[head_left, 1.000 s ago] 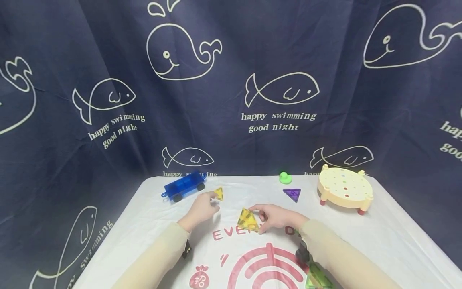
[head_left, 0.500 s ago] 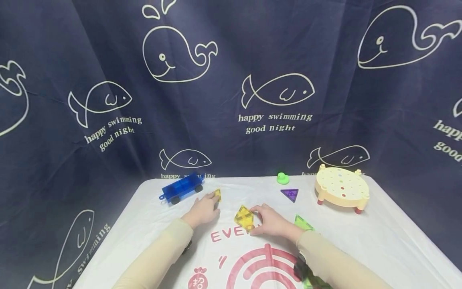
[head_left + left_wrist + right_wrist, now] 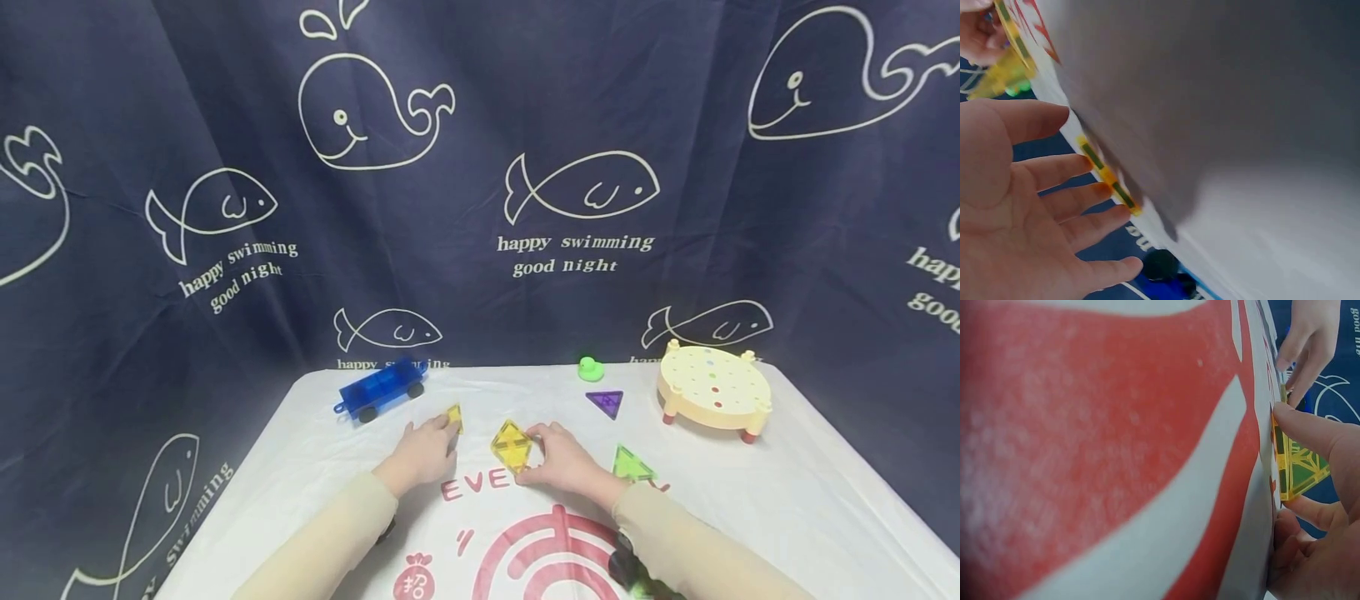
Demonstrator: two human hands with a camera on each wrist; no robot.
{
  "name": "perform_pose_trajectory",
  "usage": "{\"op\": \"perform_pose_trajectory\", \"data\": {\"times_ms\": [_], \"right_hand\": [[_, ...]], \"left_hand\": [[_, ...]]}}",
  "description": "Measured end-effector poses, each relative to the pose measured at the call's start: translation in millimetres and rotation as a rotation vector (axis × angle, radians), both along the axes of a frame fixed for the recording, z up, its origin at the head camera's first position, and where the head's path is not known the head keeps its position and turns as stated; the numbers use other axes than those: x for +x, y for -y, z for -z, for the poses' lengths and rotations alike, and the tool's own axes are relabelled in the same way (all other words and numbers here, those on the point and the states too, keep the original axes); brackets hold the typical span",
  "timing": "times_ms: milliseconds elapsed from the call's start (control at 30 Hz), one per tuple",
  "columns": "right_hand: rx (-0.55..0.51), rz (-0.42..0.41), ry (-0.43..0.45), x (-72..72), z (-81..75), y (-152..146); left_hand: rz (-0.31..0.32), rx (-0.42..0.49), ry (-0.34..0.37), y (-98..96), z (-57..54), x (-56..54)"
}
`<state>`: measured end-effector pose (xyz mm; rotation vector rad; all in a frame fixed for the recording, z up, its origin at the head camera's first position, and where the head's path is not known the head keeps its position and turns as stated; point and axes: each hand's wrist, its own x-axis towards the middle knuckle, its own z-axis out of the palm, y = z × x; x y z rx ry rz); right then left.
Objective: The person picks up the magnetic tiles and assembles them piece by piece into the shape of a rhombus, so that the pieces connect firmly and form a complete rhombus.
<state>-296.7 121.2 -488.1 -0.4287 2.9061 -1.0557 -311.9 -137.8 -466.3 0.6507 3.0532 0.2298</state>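
Near the blue cart (image 3: 381, 388), the left hand (image 3: 422, 452) touches a tile (image 3: 454, 412), fingers straight, the right hand (image 3: 560, 459) pinching yellow triangles (image 3: 513, 458)!

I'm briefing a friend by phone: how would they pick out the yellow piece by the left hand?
On the white table, find the blue wheeled cart at the back left. Just right of it, the left hand touches the yellow piece. Its yellow neighbour, farther right, is held by the right hand instead.

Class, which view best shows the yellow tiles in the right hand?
Head view: the yellow triangular tiles form an almost uncovered diamond by the right hand. Left wrist: blurred, near the upper-left corner. Right wrist: angled, partly hidden by fingers.
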Motion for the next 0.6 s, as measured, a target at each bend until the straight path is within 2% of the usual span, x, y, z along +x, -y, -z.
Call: {"op": "perform_pose_trajectory", "data": {"times_ms": [167,333,500,600], "right_hand": [[0.004,0.026,-0.003,1.2,-1.9,1.6],[0.006,0.034,0.005,3.7,-3.8,3.1],[0.008,0.036,0.0,4.5,-4.0,3.5],[0.015,0.036,-0.008,3.4,-2.4,3.1]], "left_hand": [[0.022,-0.018,0.003,-2.9,-6.4,24.0],[0.041,-0.016,0.001,-2.9,-3.2,43.5],[0.061,-0.019,-0.02,-2.3,4.1,58.2],[0.07,-0.001,-0.039,-2.9,5.0,63.0]]}}
